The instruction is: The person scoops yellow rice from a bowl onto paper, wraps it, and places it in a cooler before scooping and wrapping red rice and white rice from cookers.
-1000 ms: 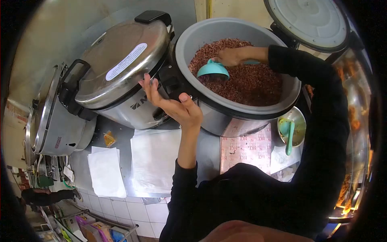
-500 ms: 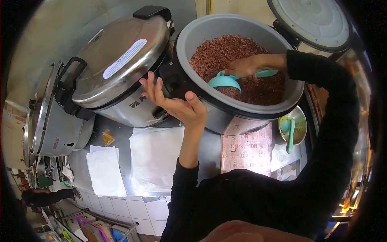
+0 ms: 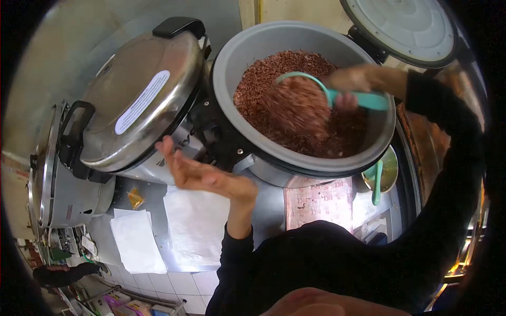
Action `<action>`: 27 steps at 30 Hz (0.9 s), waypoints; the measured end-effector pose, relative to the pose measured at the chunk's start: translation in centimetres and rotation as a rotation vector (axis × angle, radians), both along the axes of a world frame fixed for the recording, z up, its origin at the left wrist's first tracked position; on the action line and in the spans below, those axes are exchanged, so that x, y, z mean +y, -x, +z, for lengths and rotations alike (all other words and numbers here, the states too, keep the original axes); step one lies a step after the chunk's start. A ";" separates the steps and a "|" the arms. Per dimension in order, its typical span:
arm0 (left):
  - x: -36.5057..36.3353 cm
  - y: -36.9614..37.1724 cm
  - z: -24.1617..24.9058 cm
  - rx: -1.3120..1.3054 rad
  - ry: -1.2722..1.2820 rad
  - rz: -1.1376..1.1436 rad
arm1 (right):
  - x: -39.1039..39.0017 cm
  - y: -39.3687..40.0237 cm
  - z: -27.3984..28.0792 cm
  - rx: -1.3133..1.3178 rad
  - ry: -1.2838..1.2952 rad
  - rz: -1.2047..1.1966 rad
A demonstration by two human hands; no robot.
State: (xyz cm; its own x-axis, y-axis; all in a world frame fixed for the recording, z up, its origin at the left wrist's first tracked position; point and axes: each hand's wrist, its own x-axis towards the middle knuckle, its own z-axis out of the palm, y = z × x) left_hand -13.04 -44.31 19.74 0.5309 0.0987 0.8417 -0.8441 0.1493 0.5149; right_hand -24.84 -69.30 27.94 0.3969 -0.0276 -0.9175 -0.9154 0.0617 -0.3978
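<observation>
My right hand (image 3: 350, 84) grips the handle of a turquoise rice scoop (image 3: 373, 100); hand and scoop are blurred by motion. The scoop's bowl is heaped with reddish-brown rice (image 3: 300, 108) and sits over the open grey pot (image 3: 225, 84) of a large rice cooker. More of the same rice (image 3: 295, 60) fills the lower part of the pot. My left hand (image 3: 205, 176) is raised palm up with its fingers spread, holding nothing. It hovers in front of a closed steel rice cooker (image 3: 137, 95), left of the open one.
White paper sheets (image 3: 192, 226) and a second stack (image 3: 137, 242) lie on the steel counter, with a small amber packet (image 3: 135, 198) nearby. Pink printed paper (image 3: 319, 205) lies below the open cooker. Right of it stands a metal bowl (image 3: 390, 168) with a turquoise spoon (image 3: 377, 184). Another person's dark sleeve (image 3: 68, 274) shows far left.
My right hand has lifted and turned the scoop, now bowl-up and full of rice. My left hand has shifted left and lower in view. The view has shifted slightly.
</observation>
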 end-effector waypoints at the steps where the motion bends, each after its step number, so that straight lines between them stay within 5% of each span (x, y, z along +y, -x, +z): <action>1: 0.1 -0.1 0.2 -0.009 0.014 0.009 | -0.3 -1.0 -0.2 -0.142 0.162 0.018; 5: -0.3 0.1 1.3 -0.040 0.043 0.027 | 2.4 -4.6 -4.8 -0.564 1.278 0.372; 7: -0.6 0.4 1.5 -0.032 0.022 0.040 | 3.8 -4.3 -5.6 -0.718 1.351 0.644; 9: -0.6 0.3 1.3 -0.021 0.019 0.023 | 1.9 -5.1 -4.3 -0.620 1.424 0.446; 12: -0.6 0.6 1.3 0.001 -0.002 0.009 | -4.6 -4.5 -1.8 -0.229 0.811 -0.010; 18: -1.0 1.0 1.6 0.045 -0.007 -0.010 | -3.1 -4.7 -3.9 -0.285 -0.072 -0.224; 22: -0.9 1.0 1.6 0.050 -0.052 0.019 | -0.8 -8.6 -5.6 -0.281 -0.369 -0.287; 27: -1.0 0.6 1.3 0.013 -0.069 0.012 | 0.9 -9.6 -5.4 -0.209 -0.434 -0.266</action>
State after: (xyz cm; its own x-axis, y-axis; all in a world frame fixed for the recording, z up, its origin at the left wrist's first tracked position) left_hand -13.69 -45.32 20.99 0.5407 0.0471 0.8399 -0.8390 0.1035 0.5343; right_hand -15.24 -68.40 22.52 0.6031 0.2114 -0.7692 -0.7498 0.4792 -0.4562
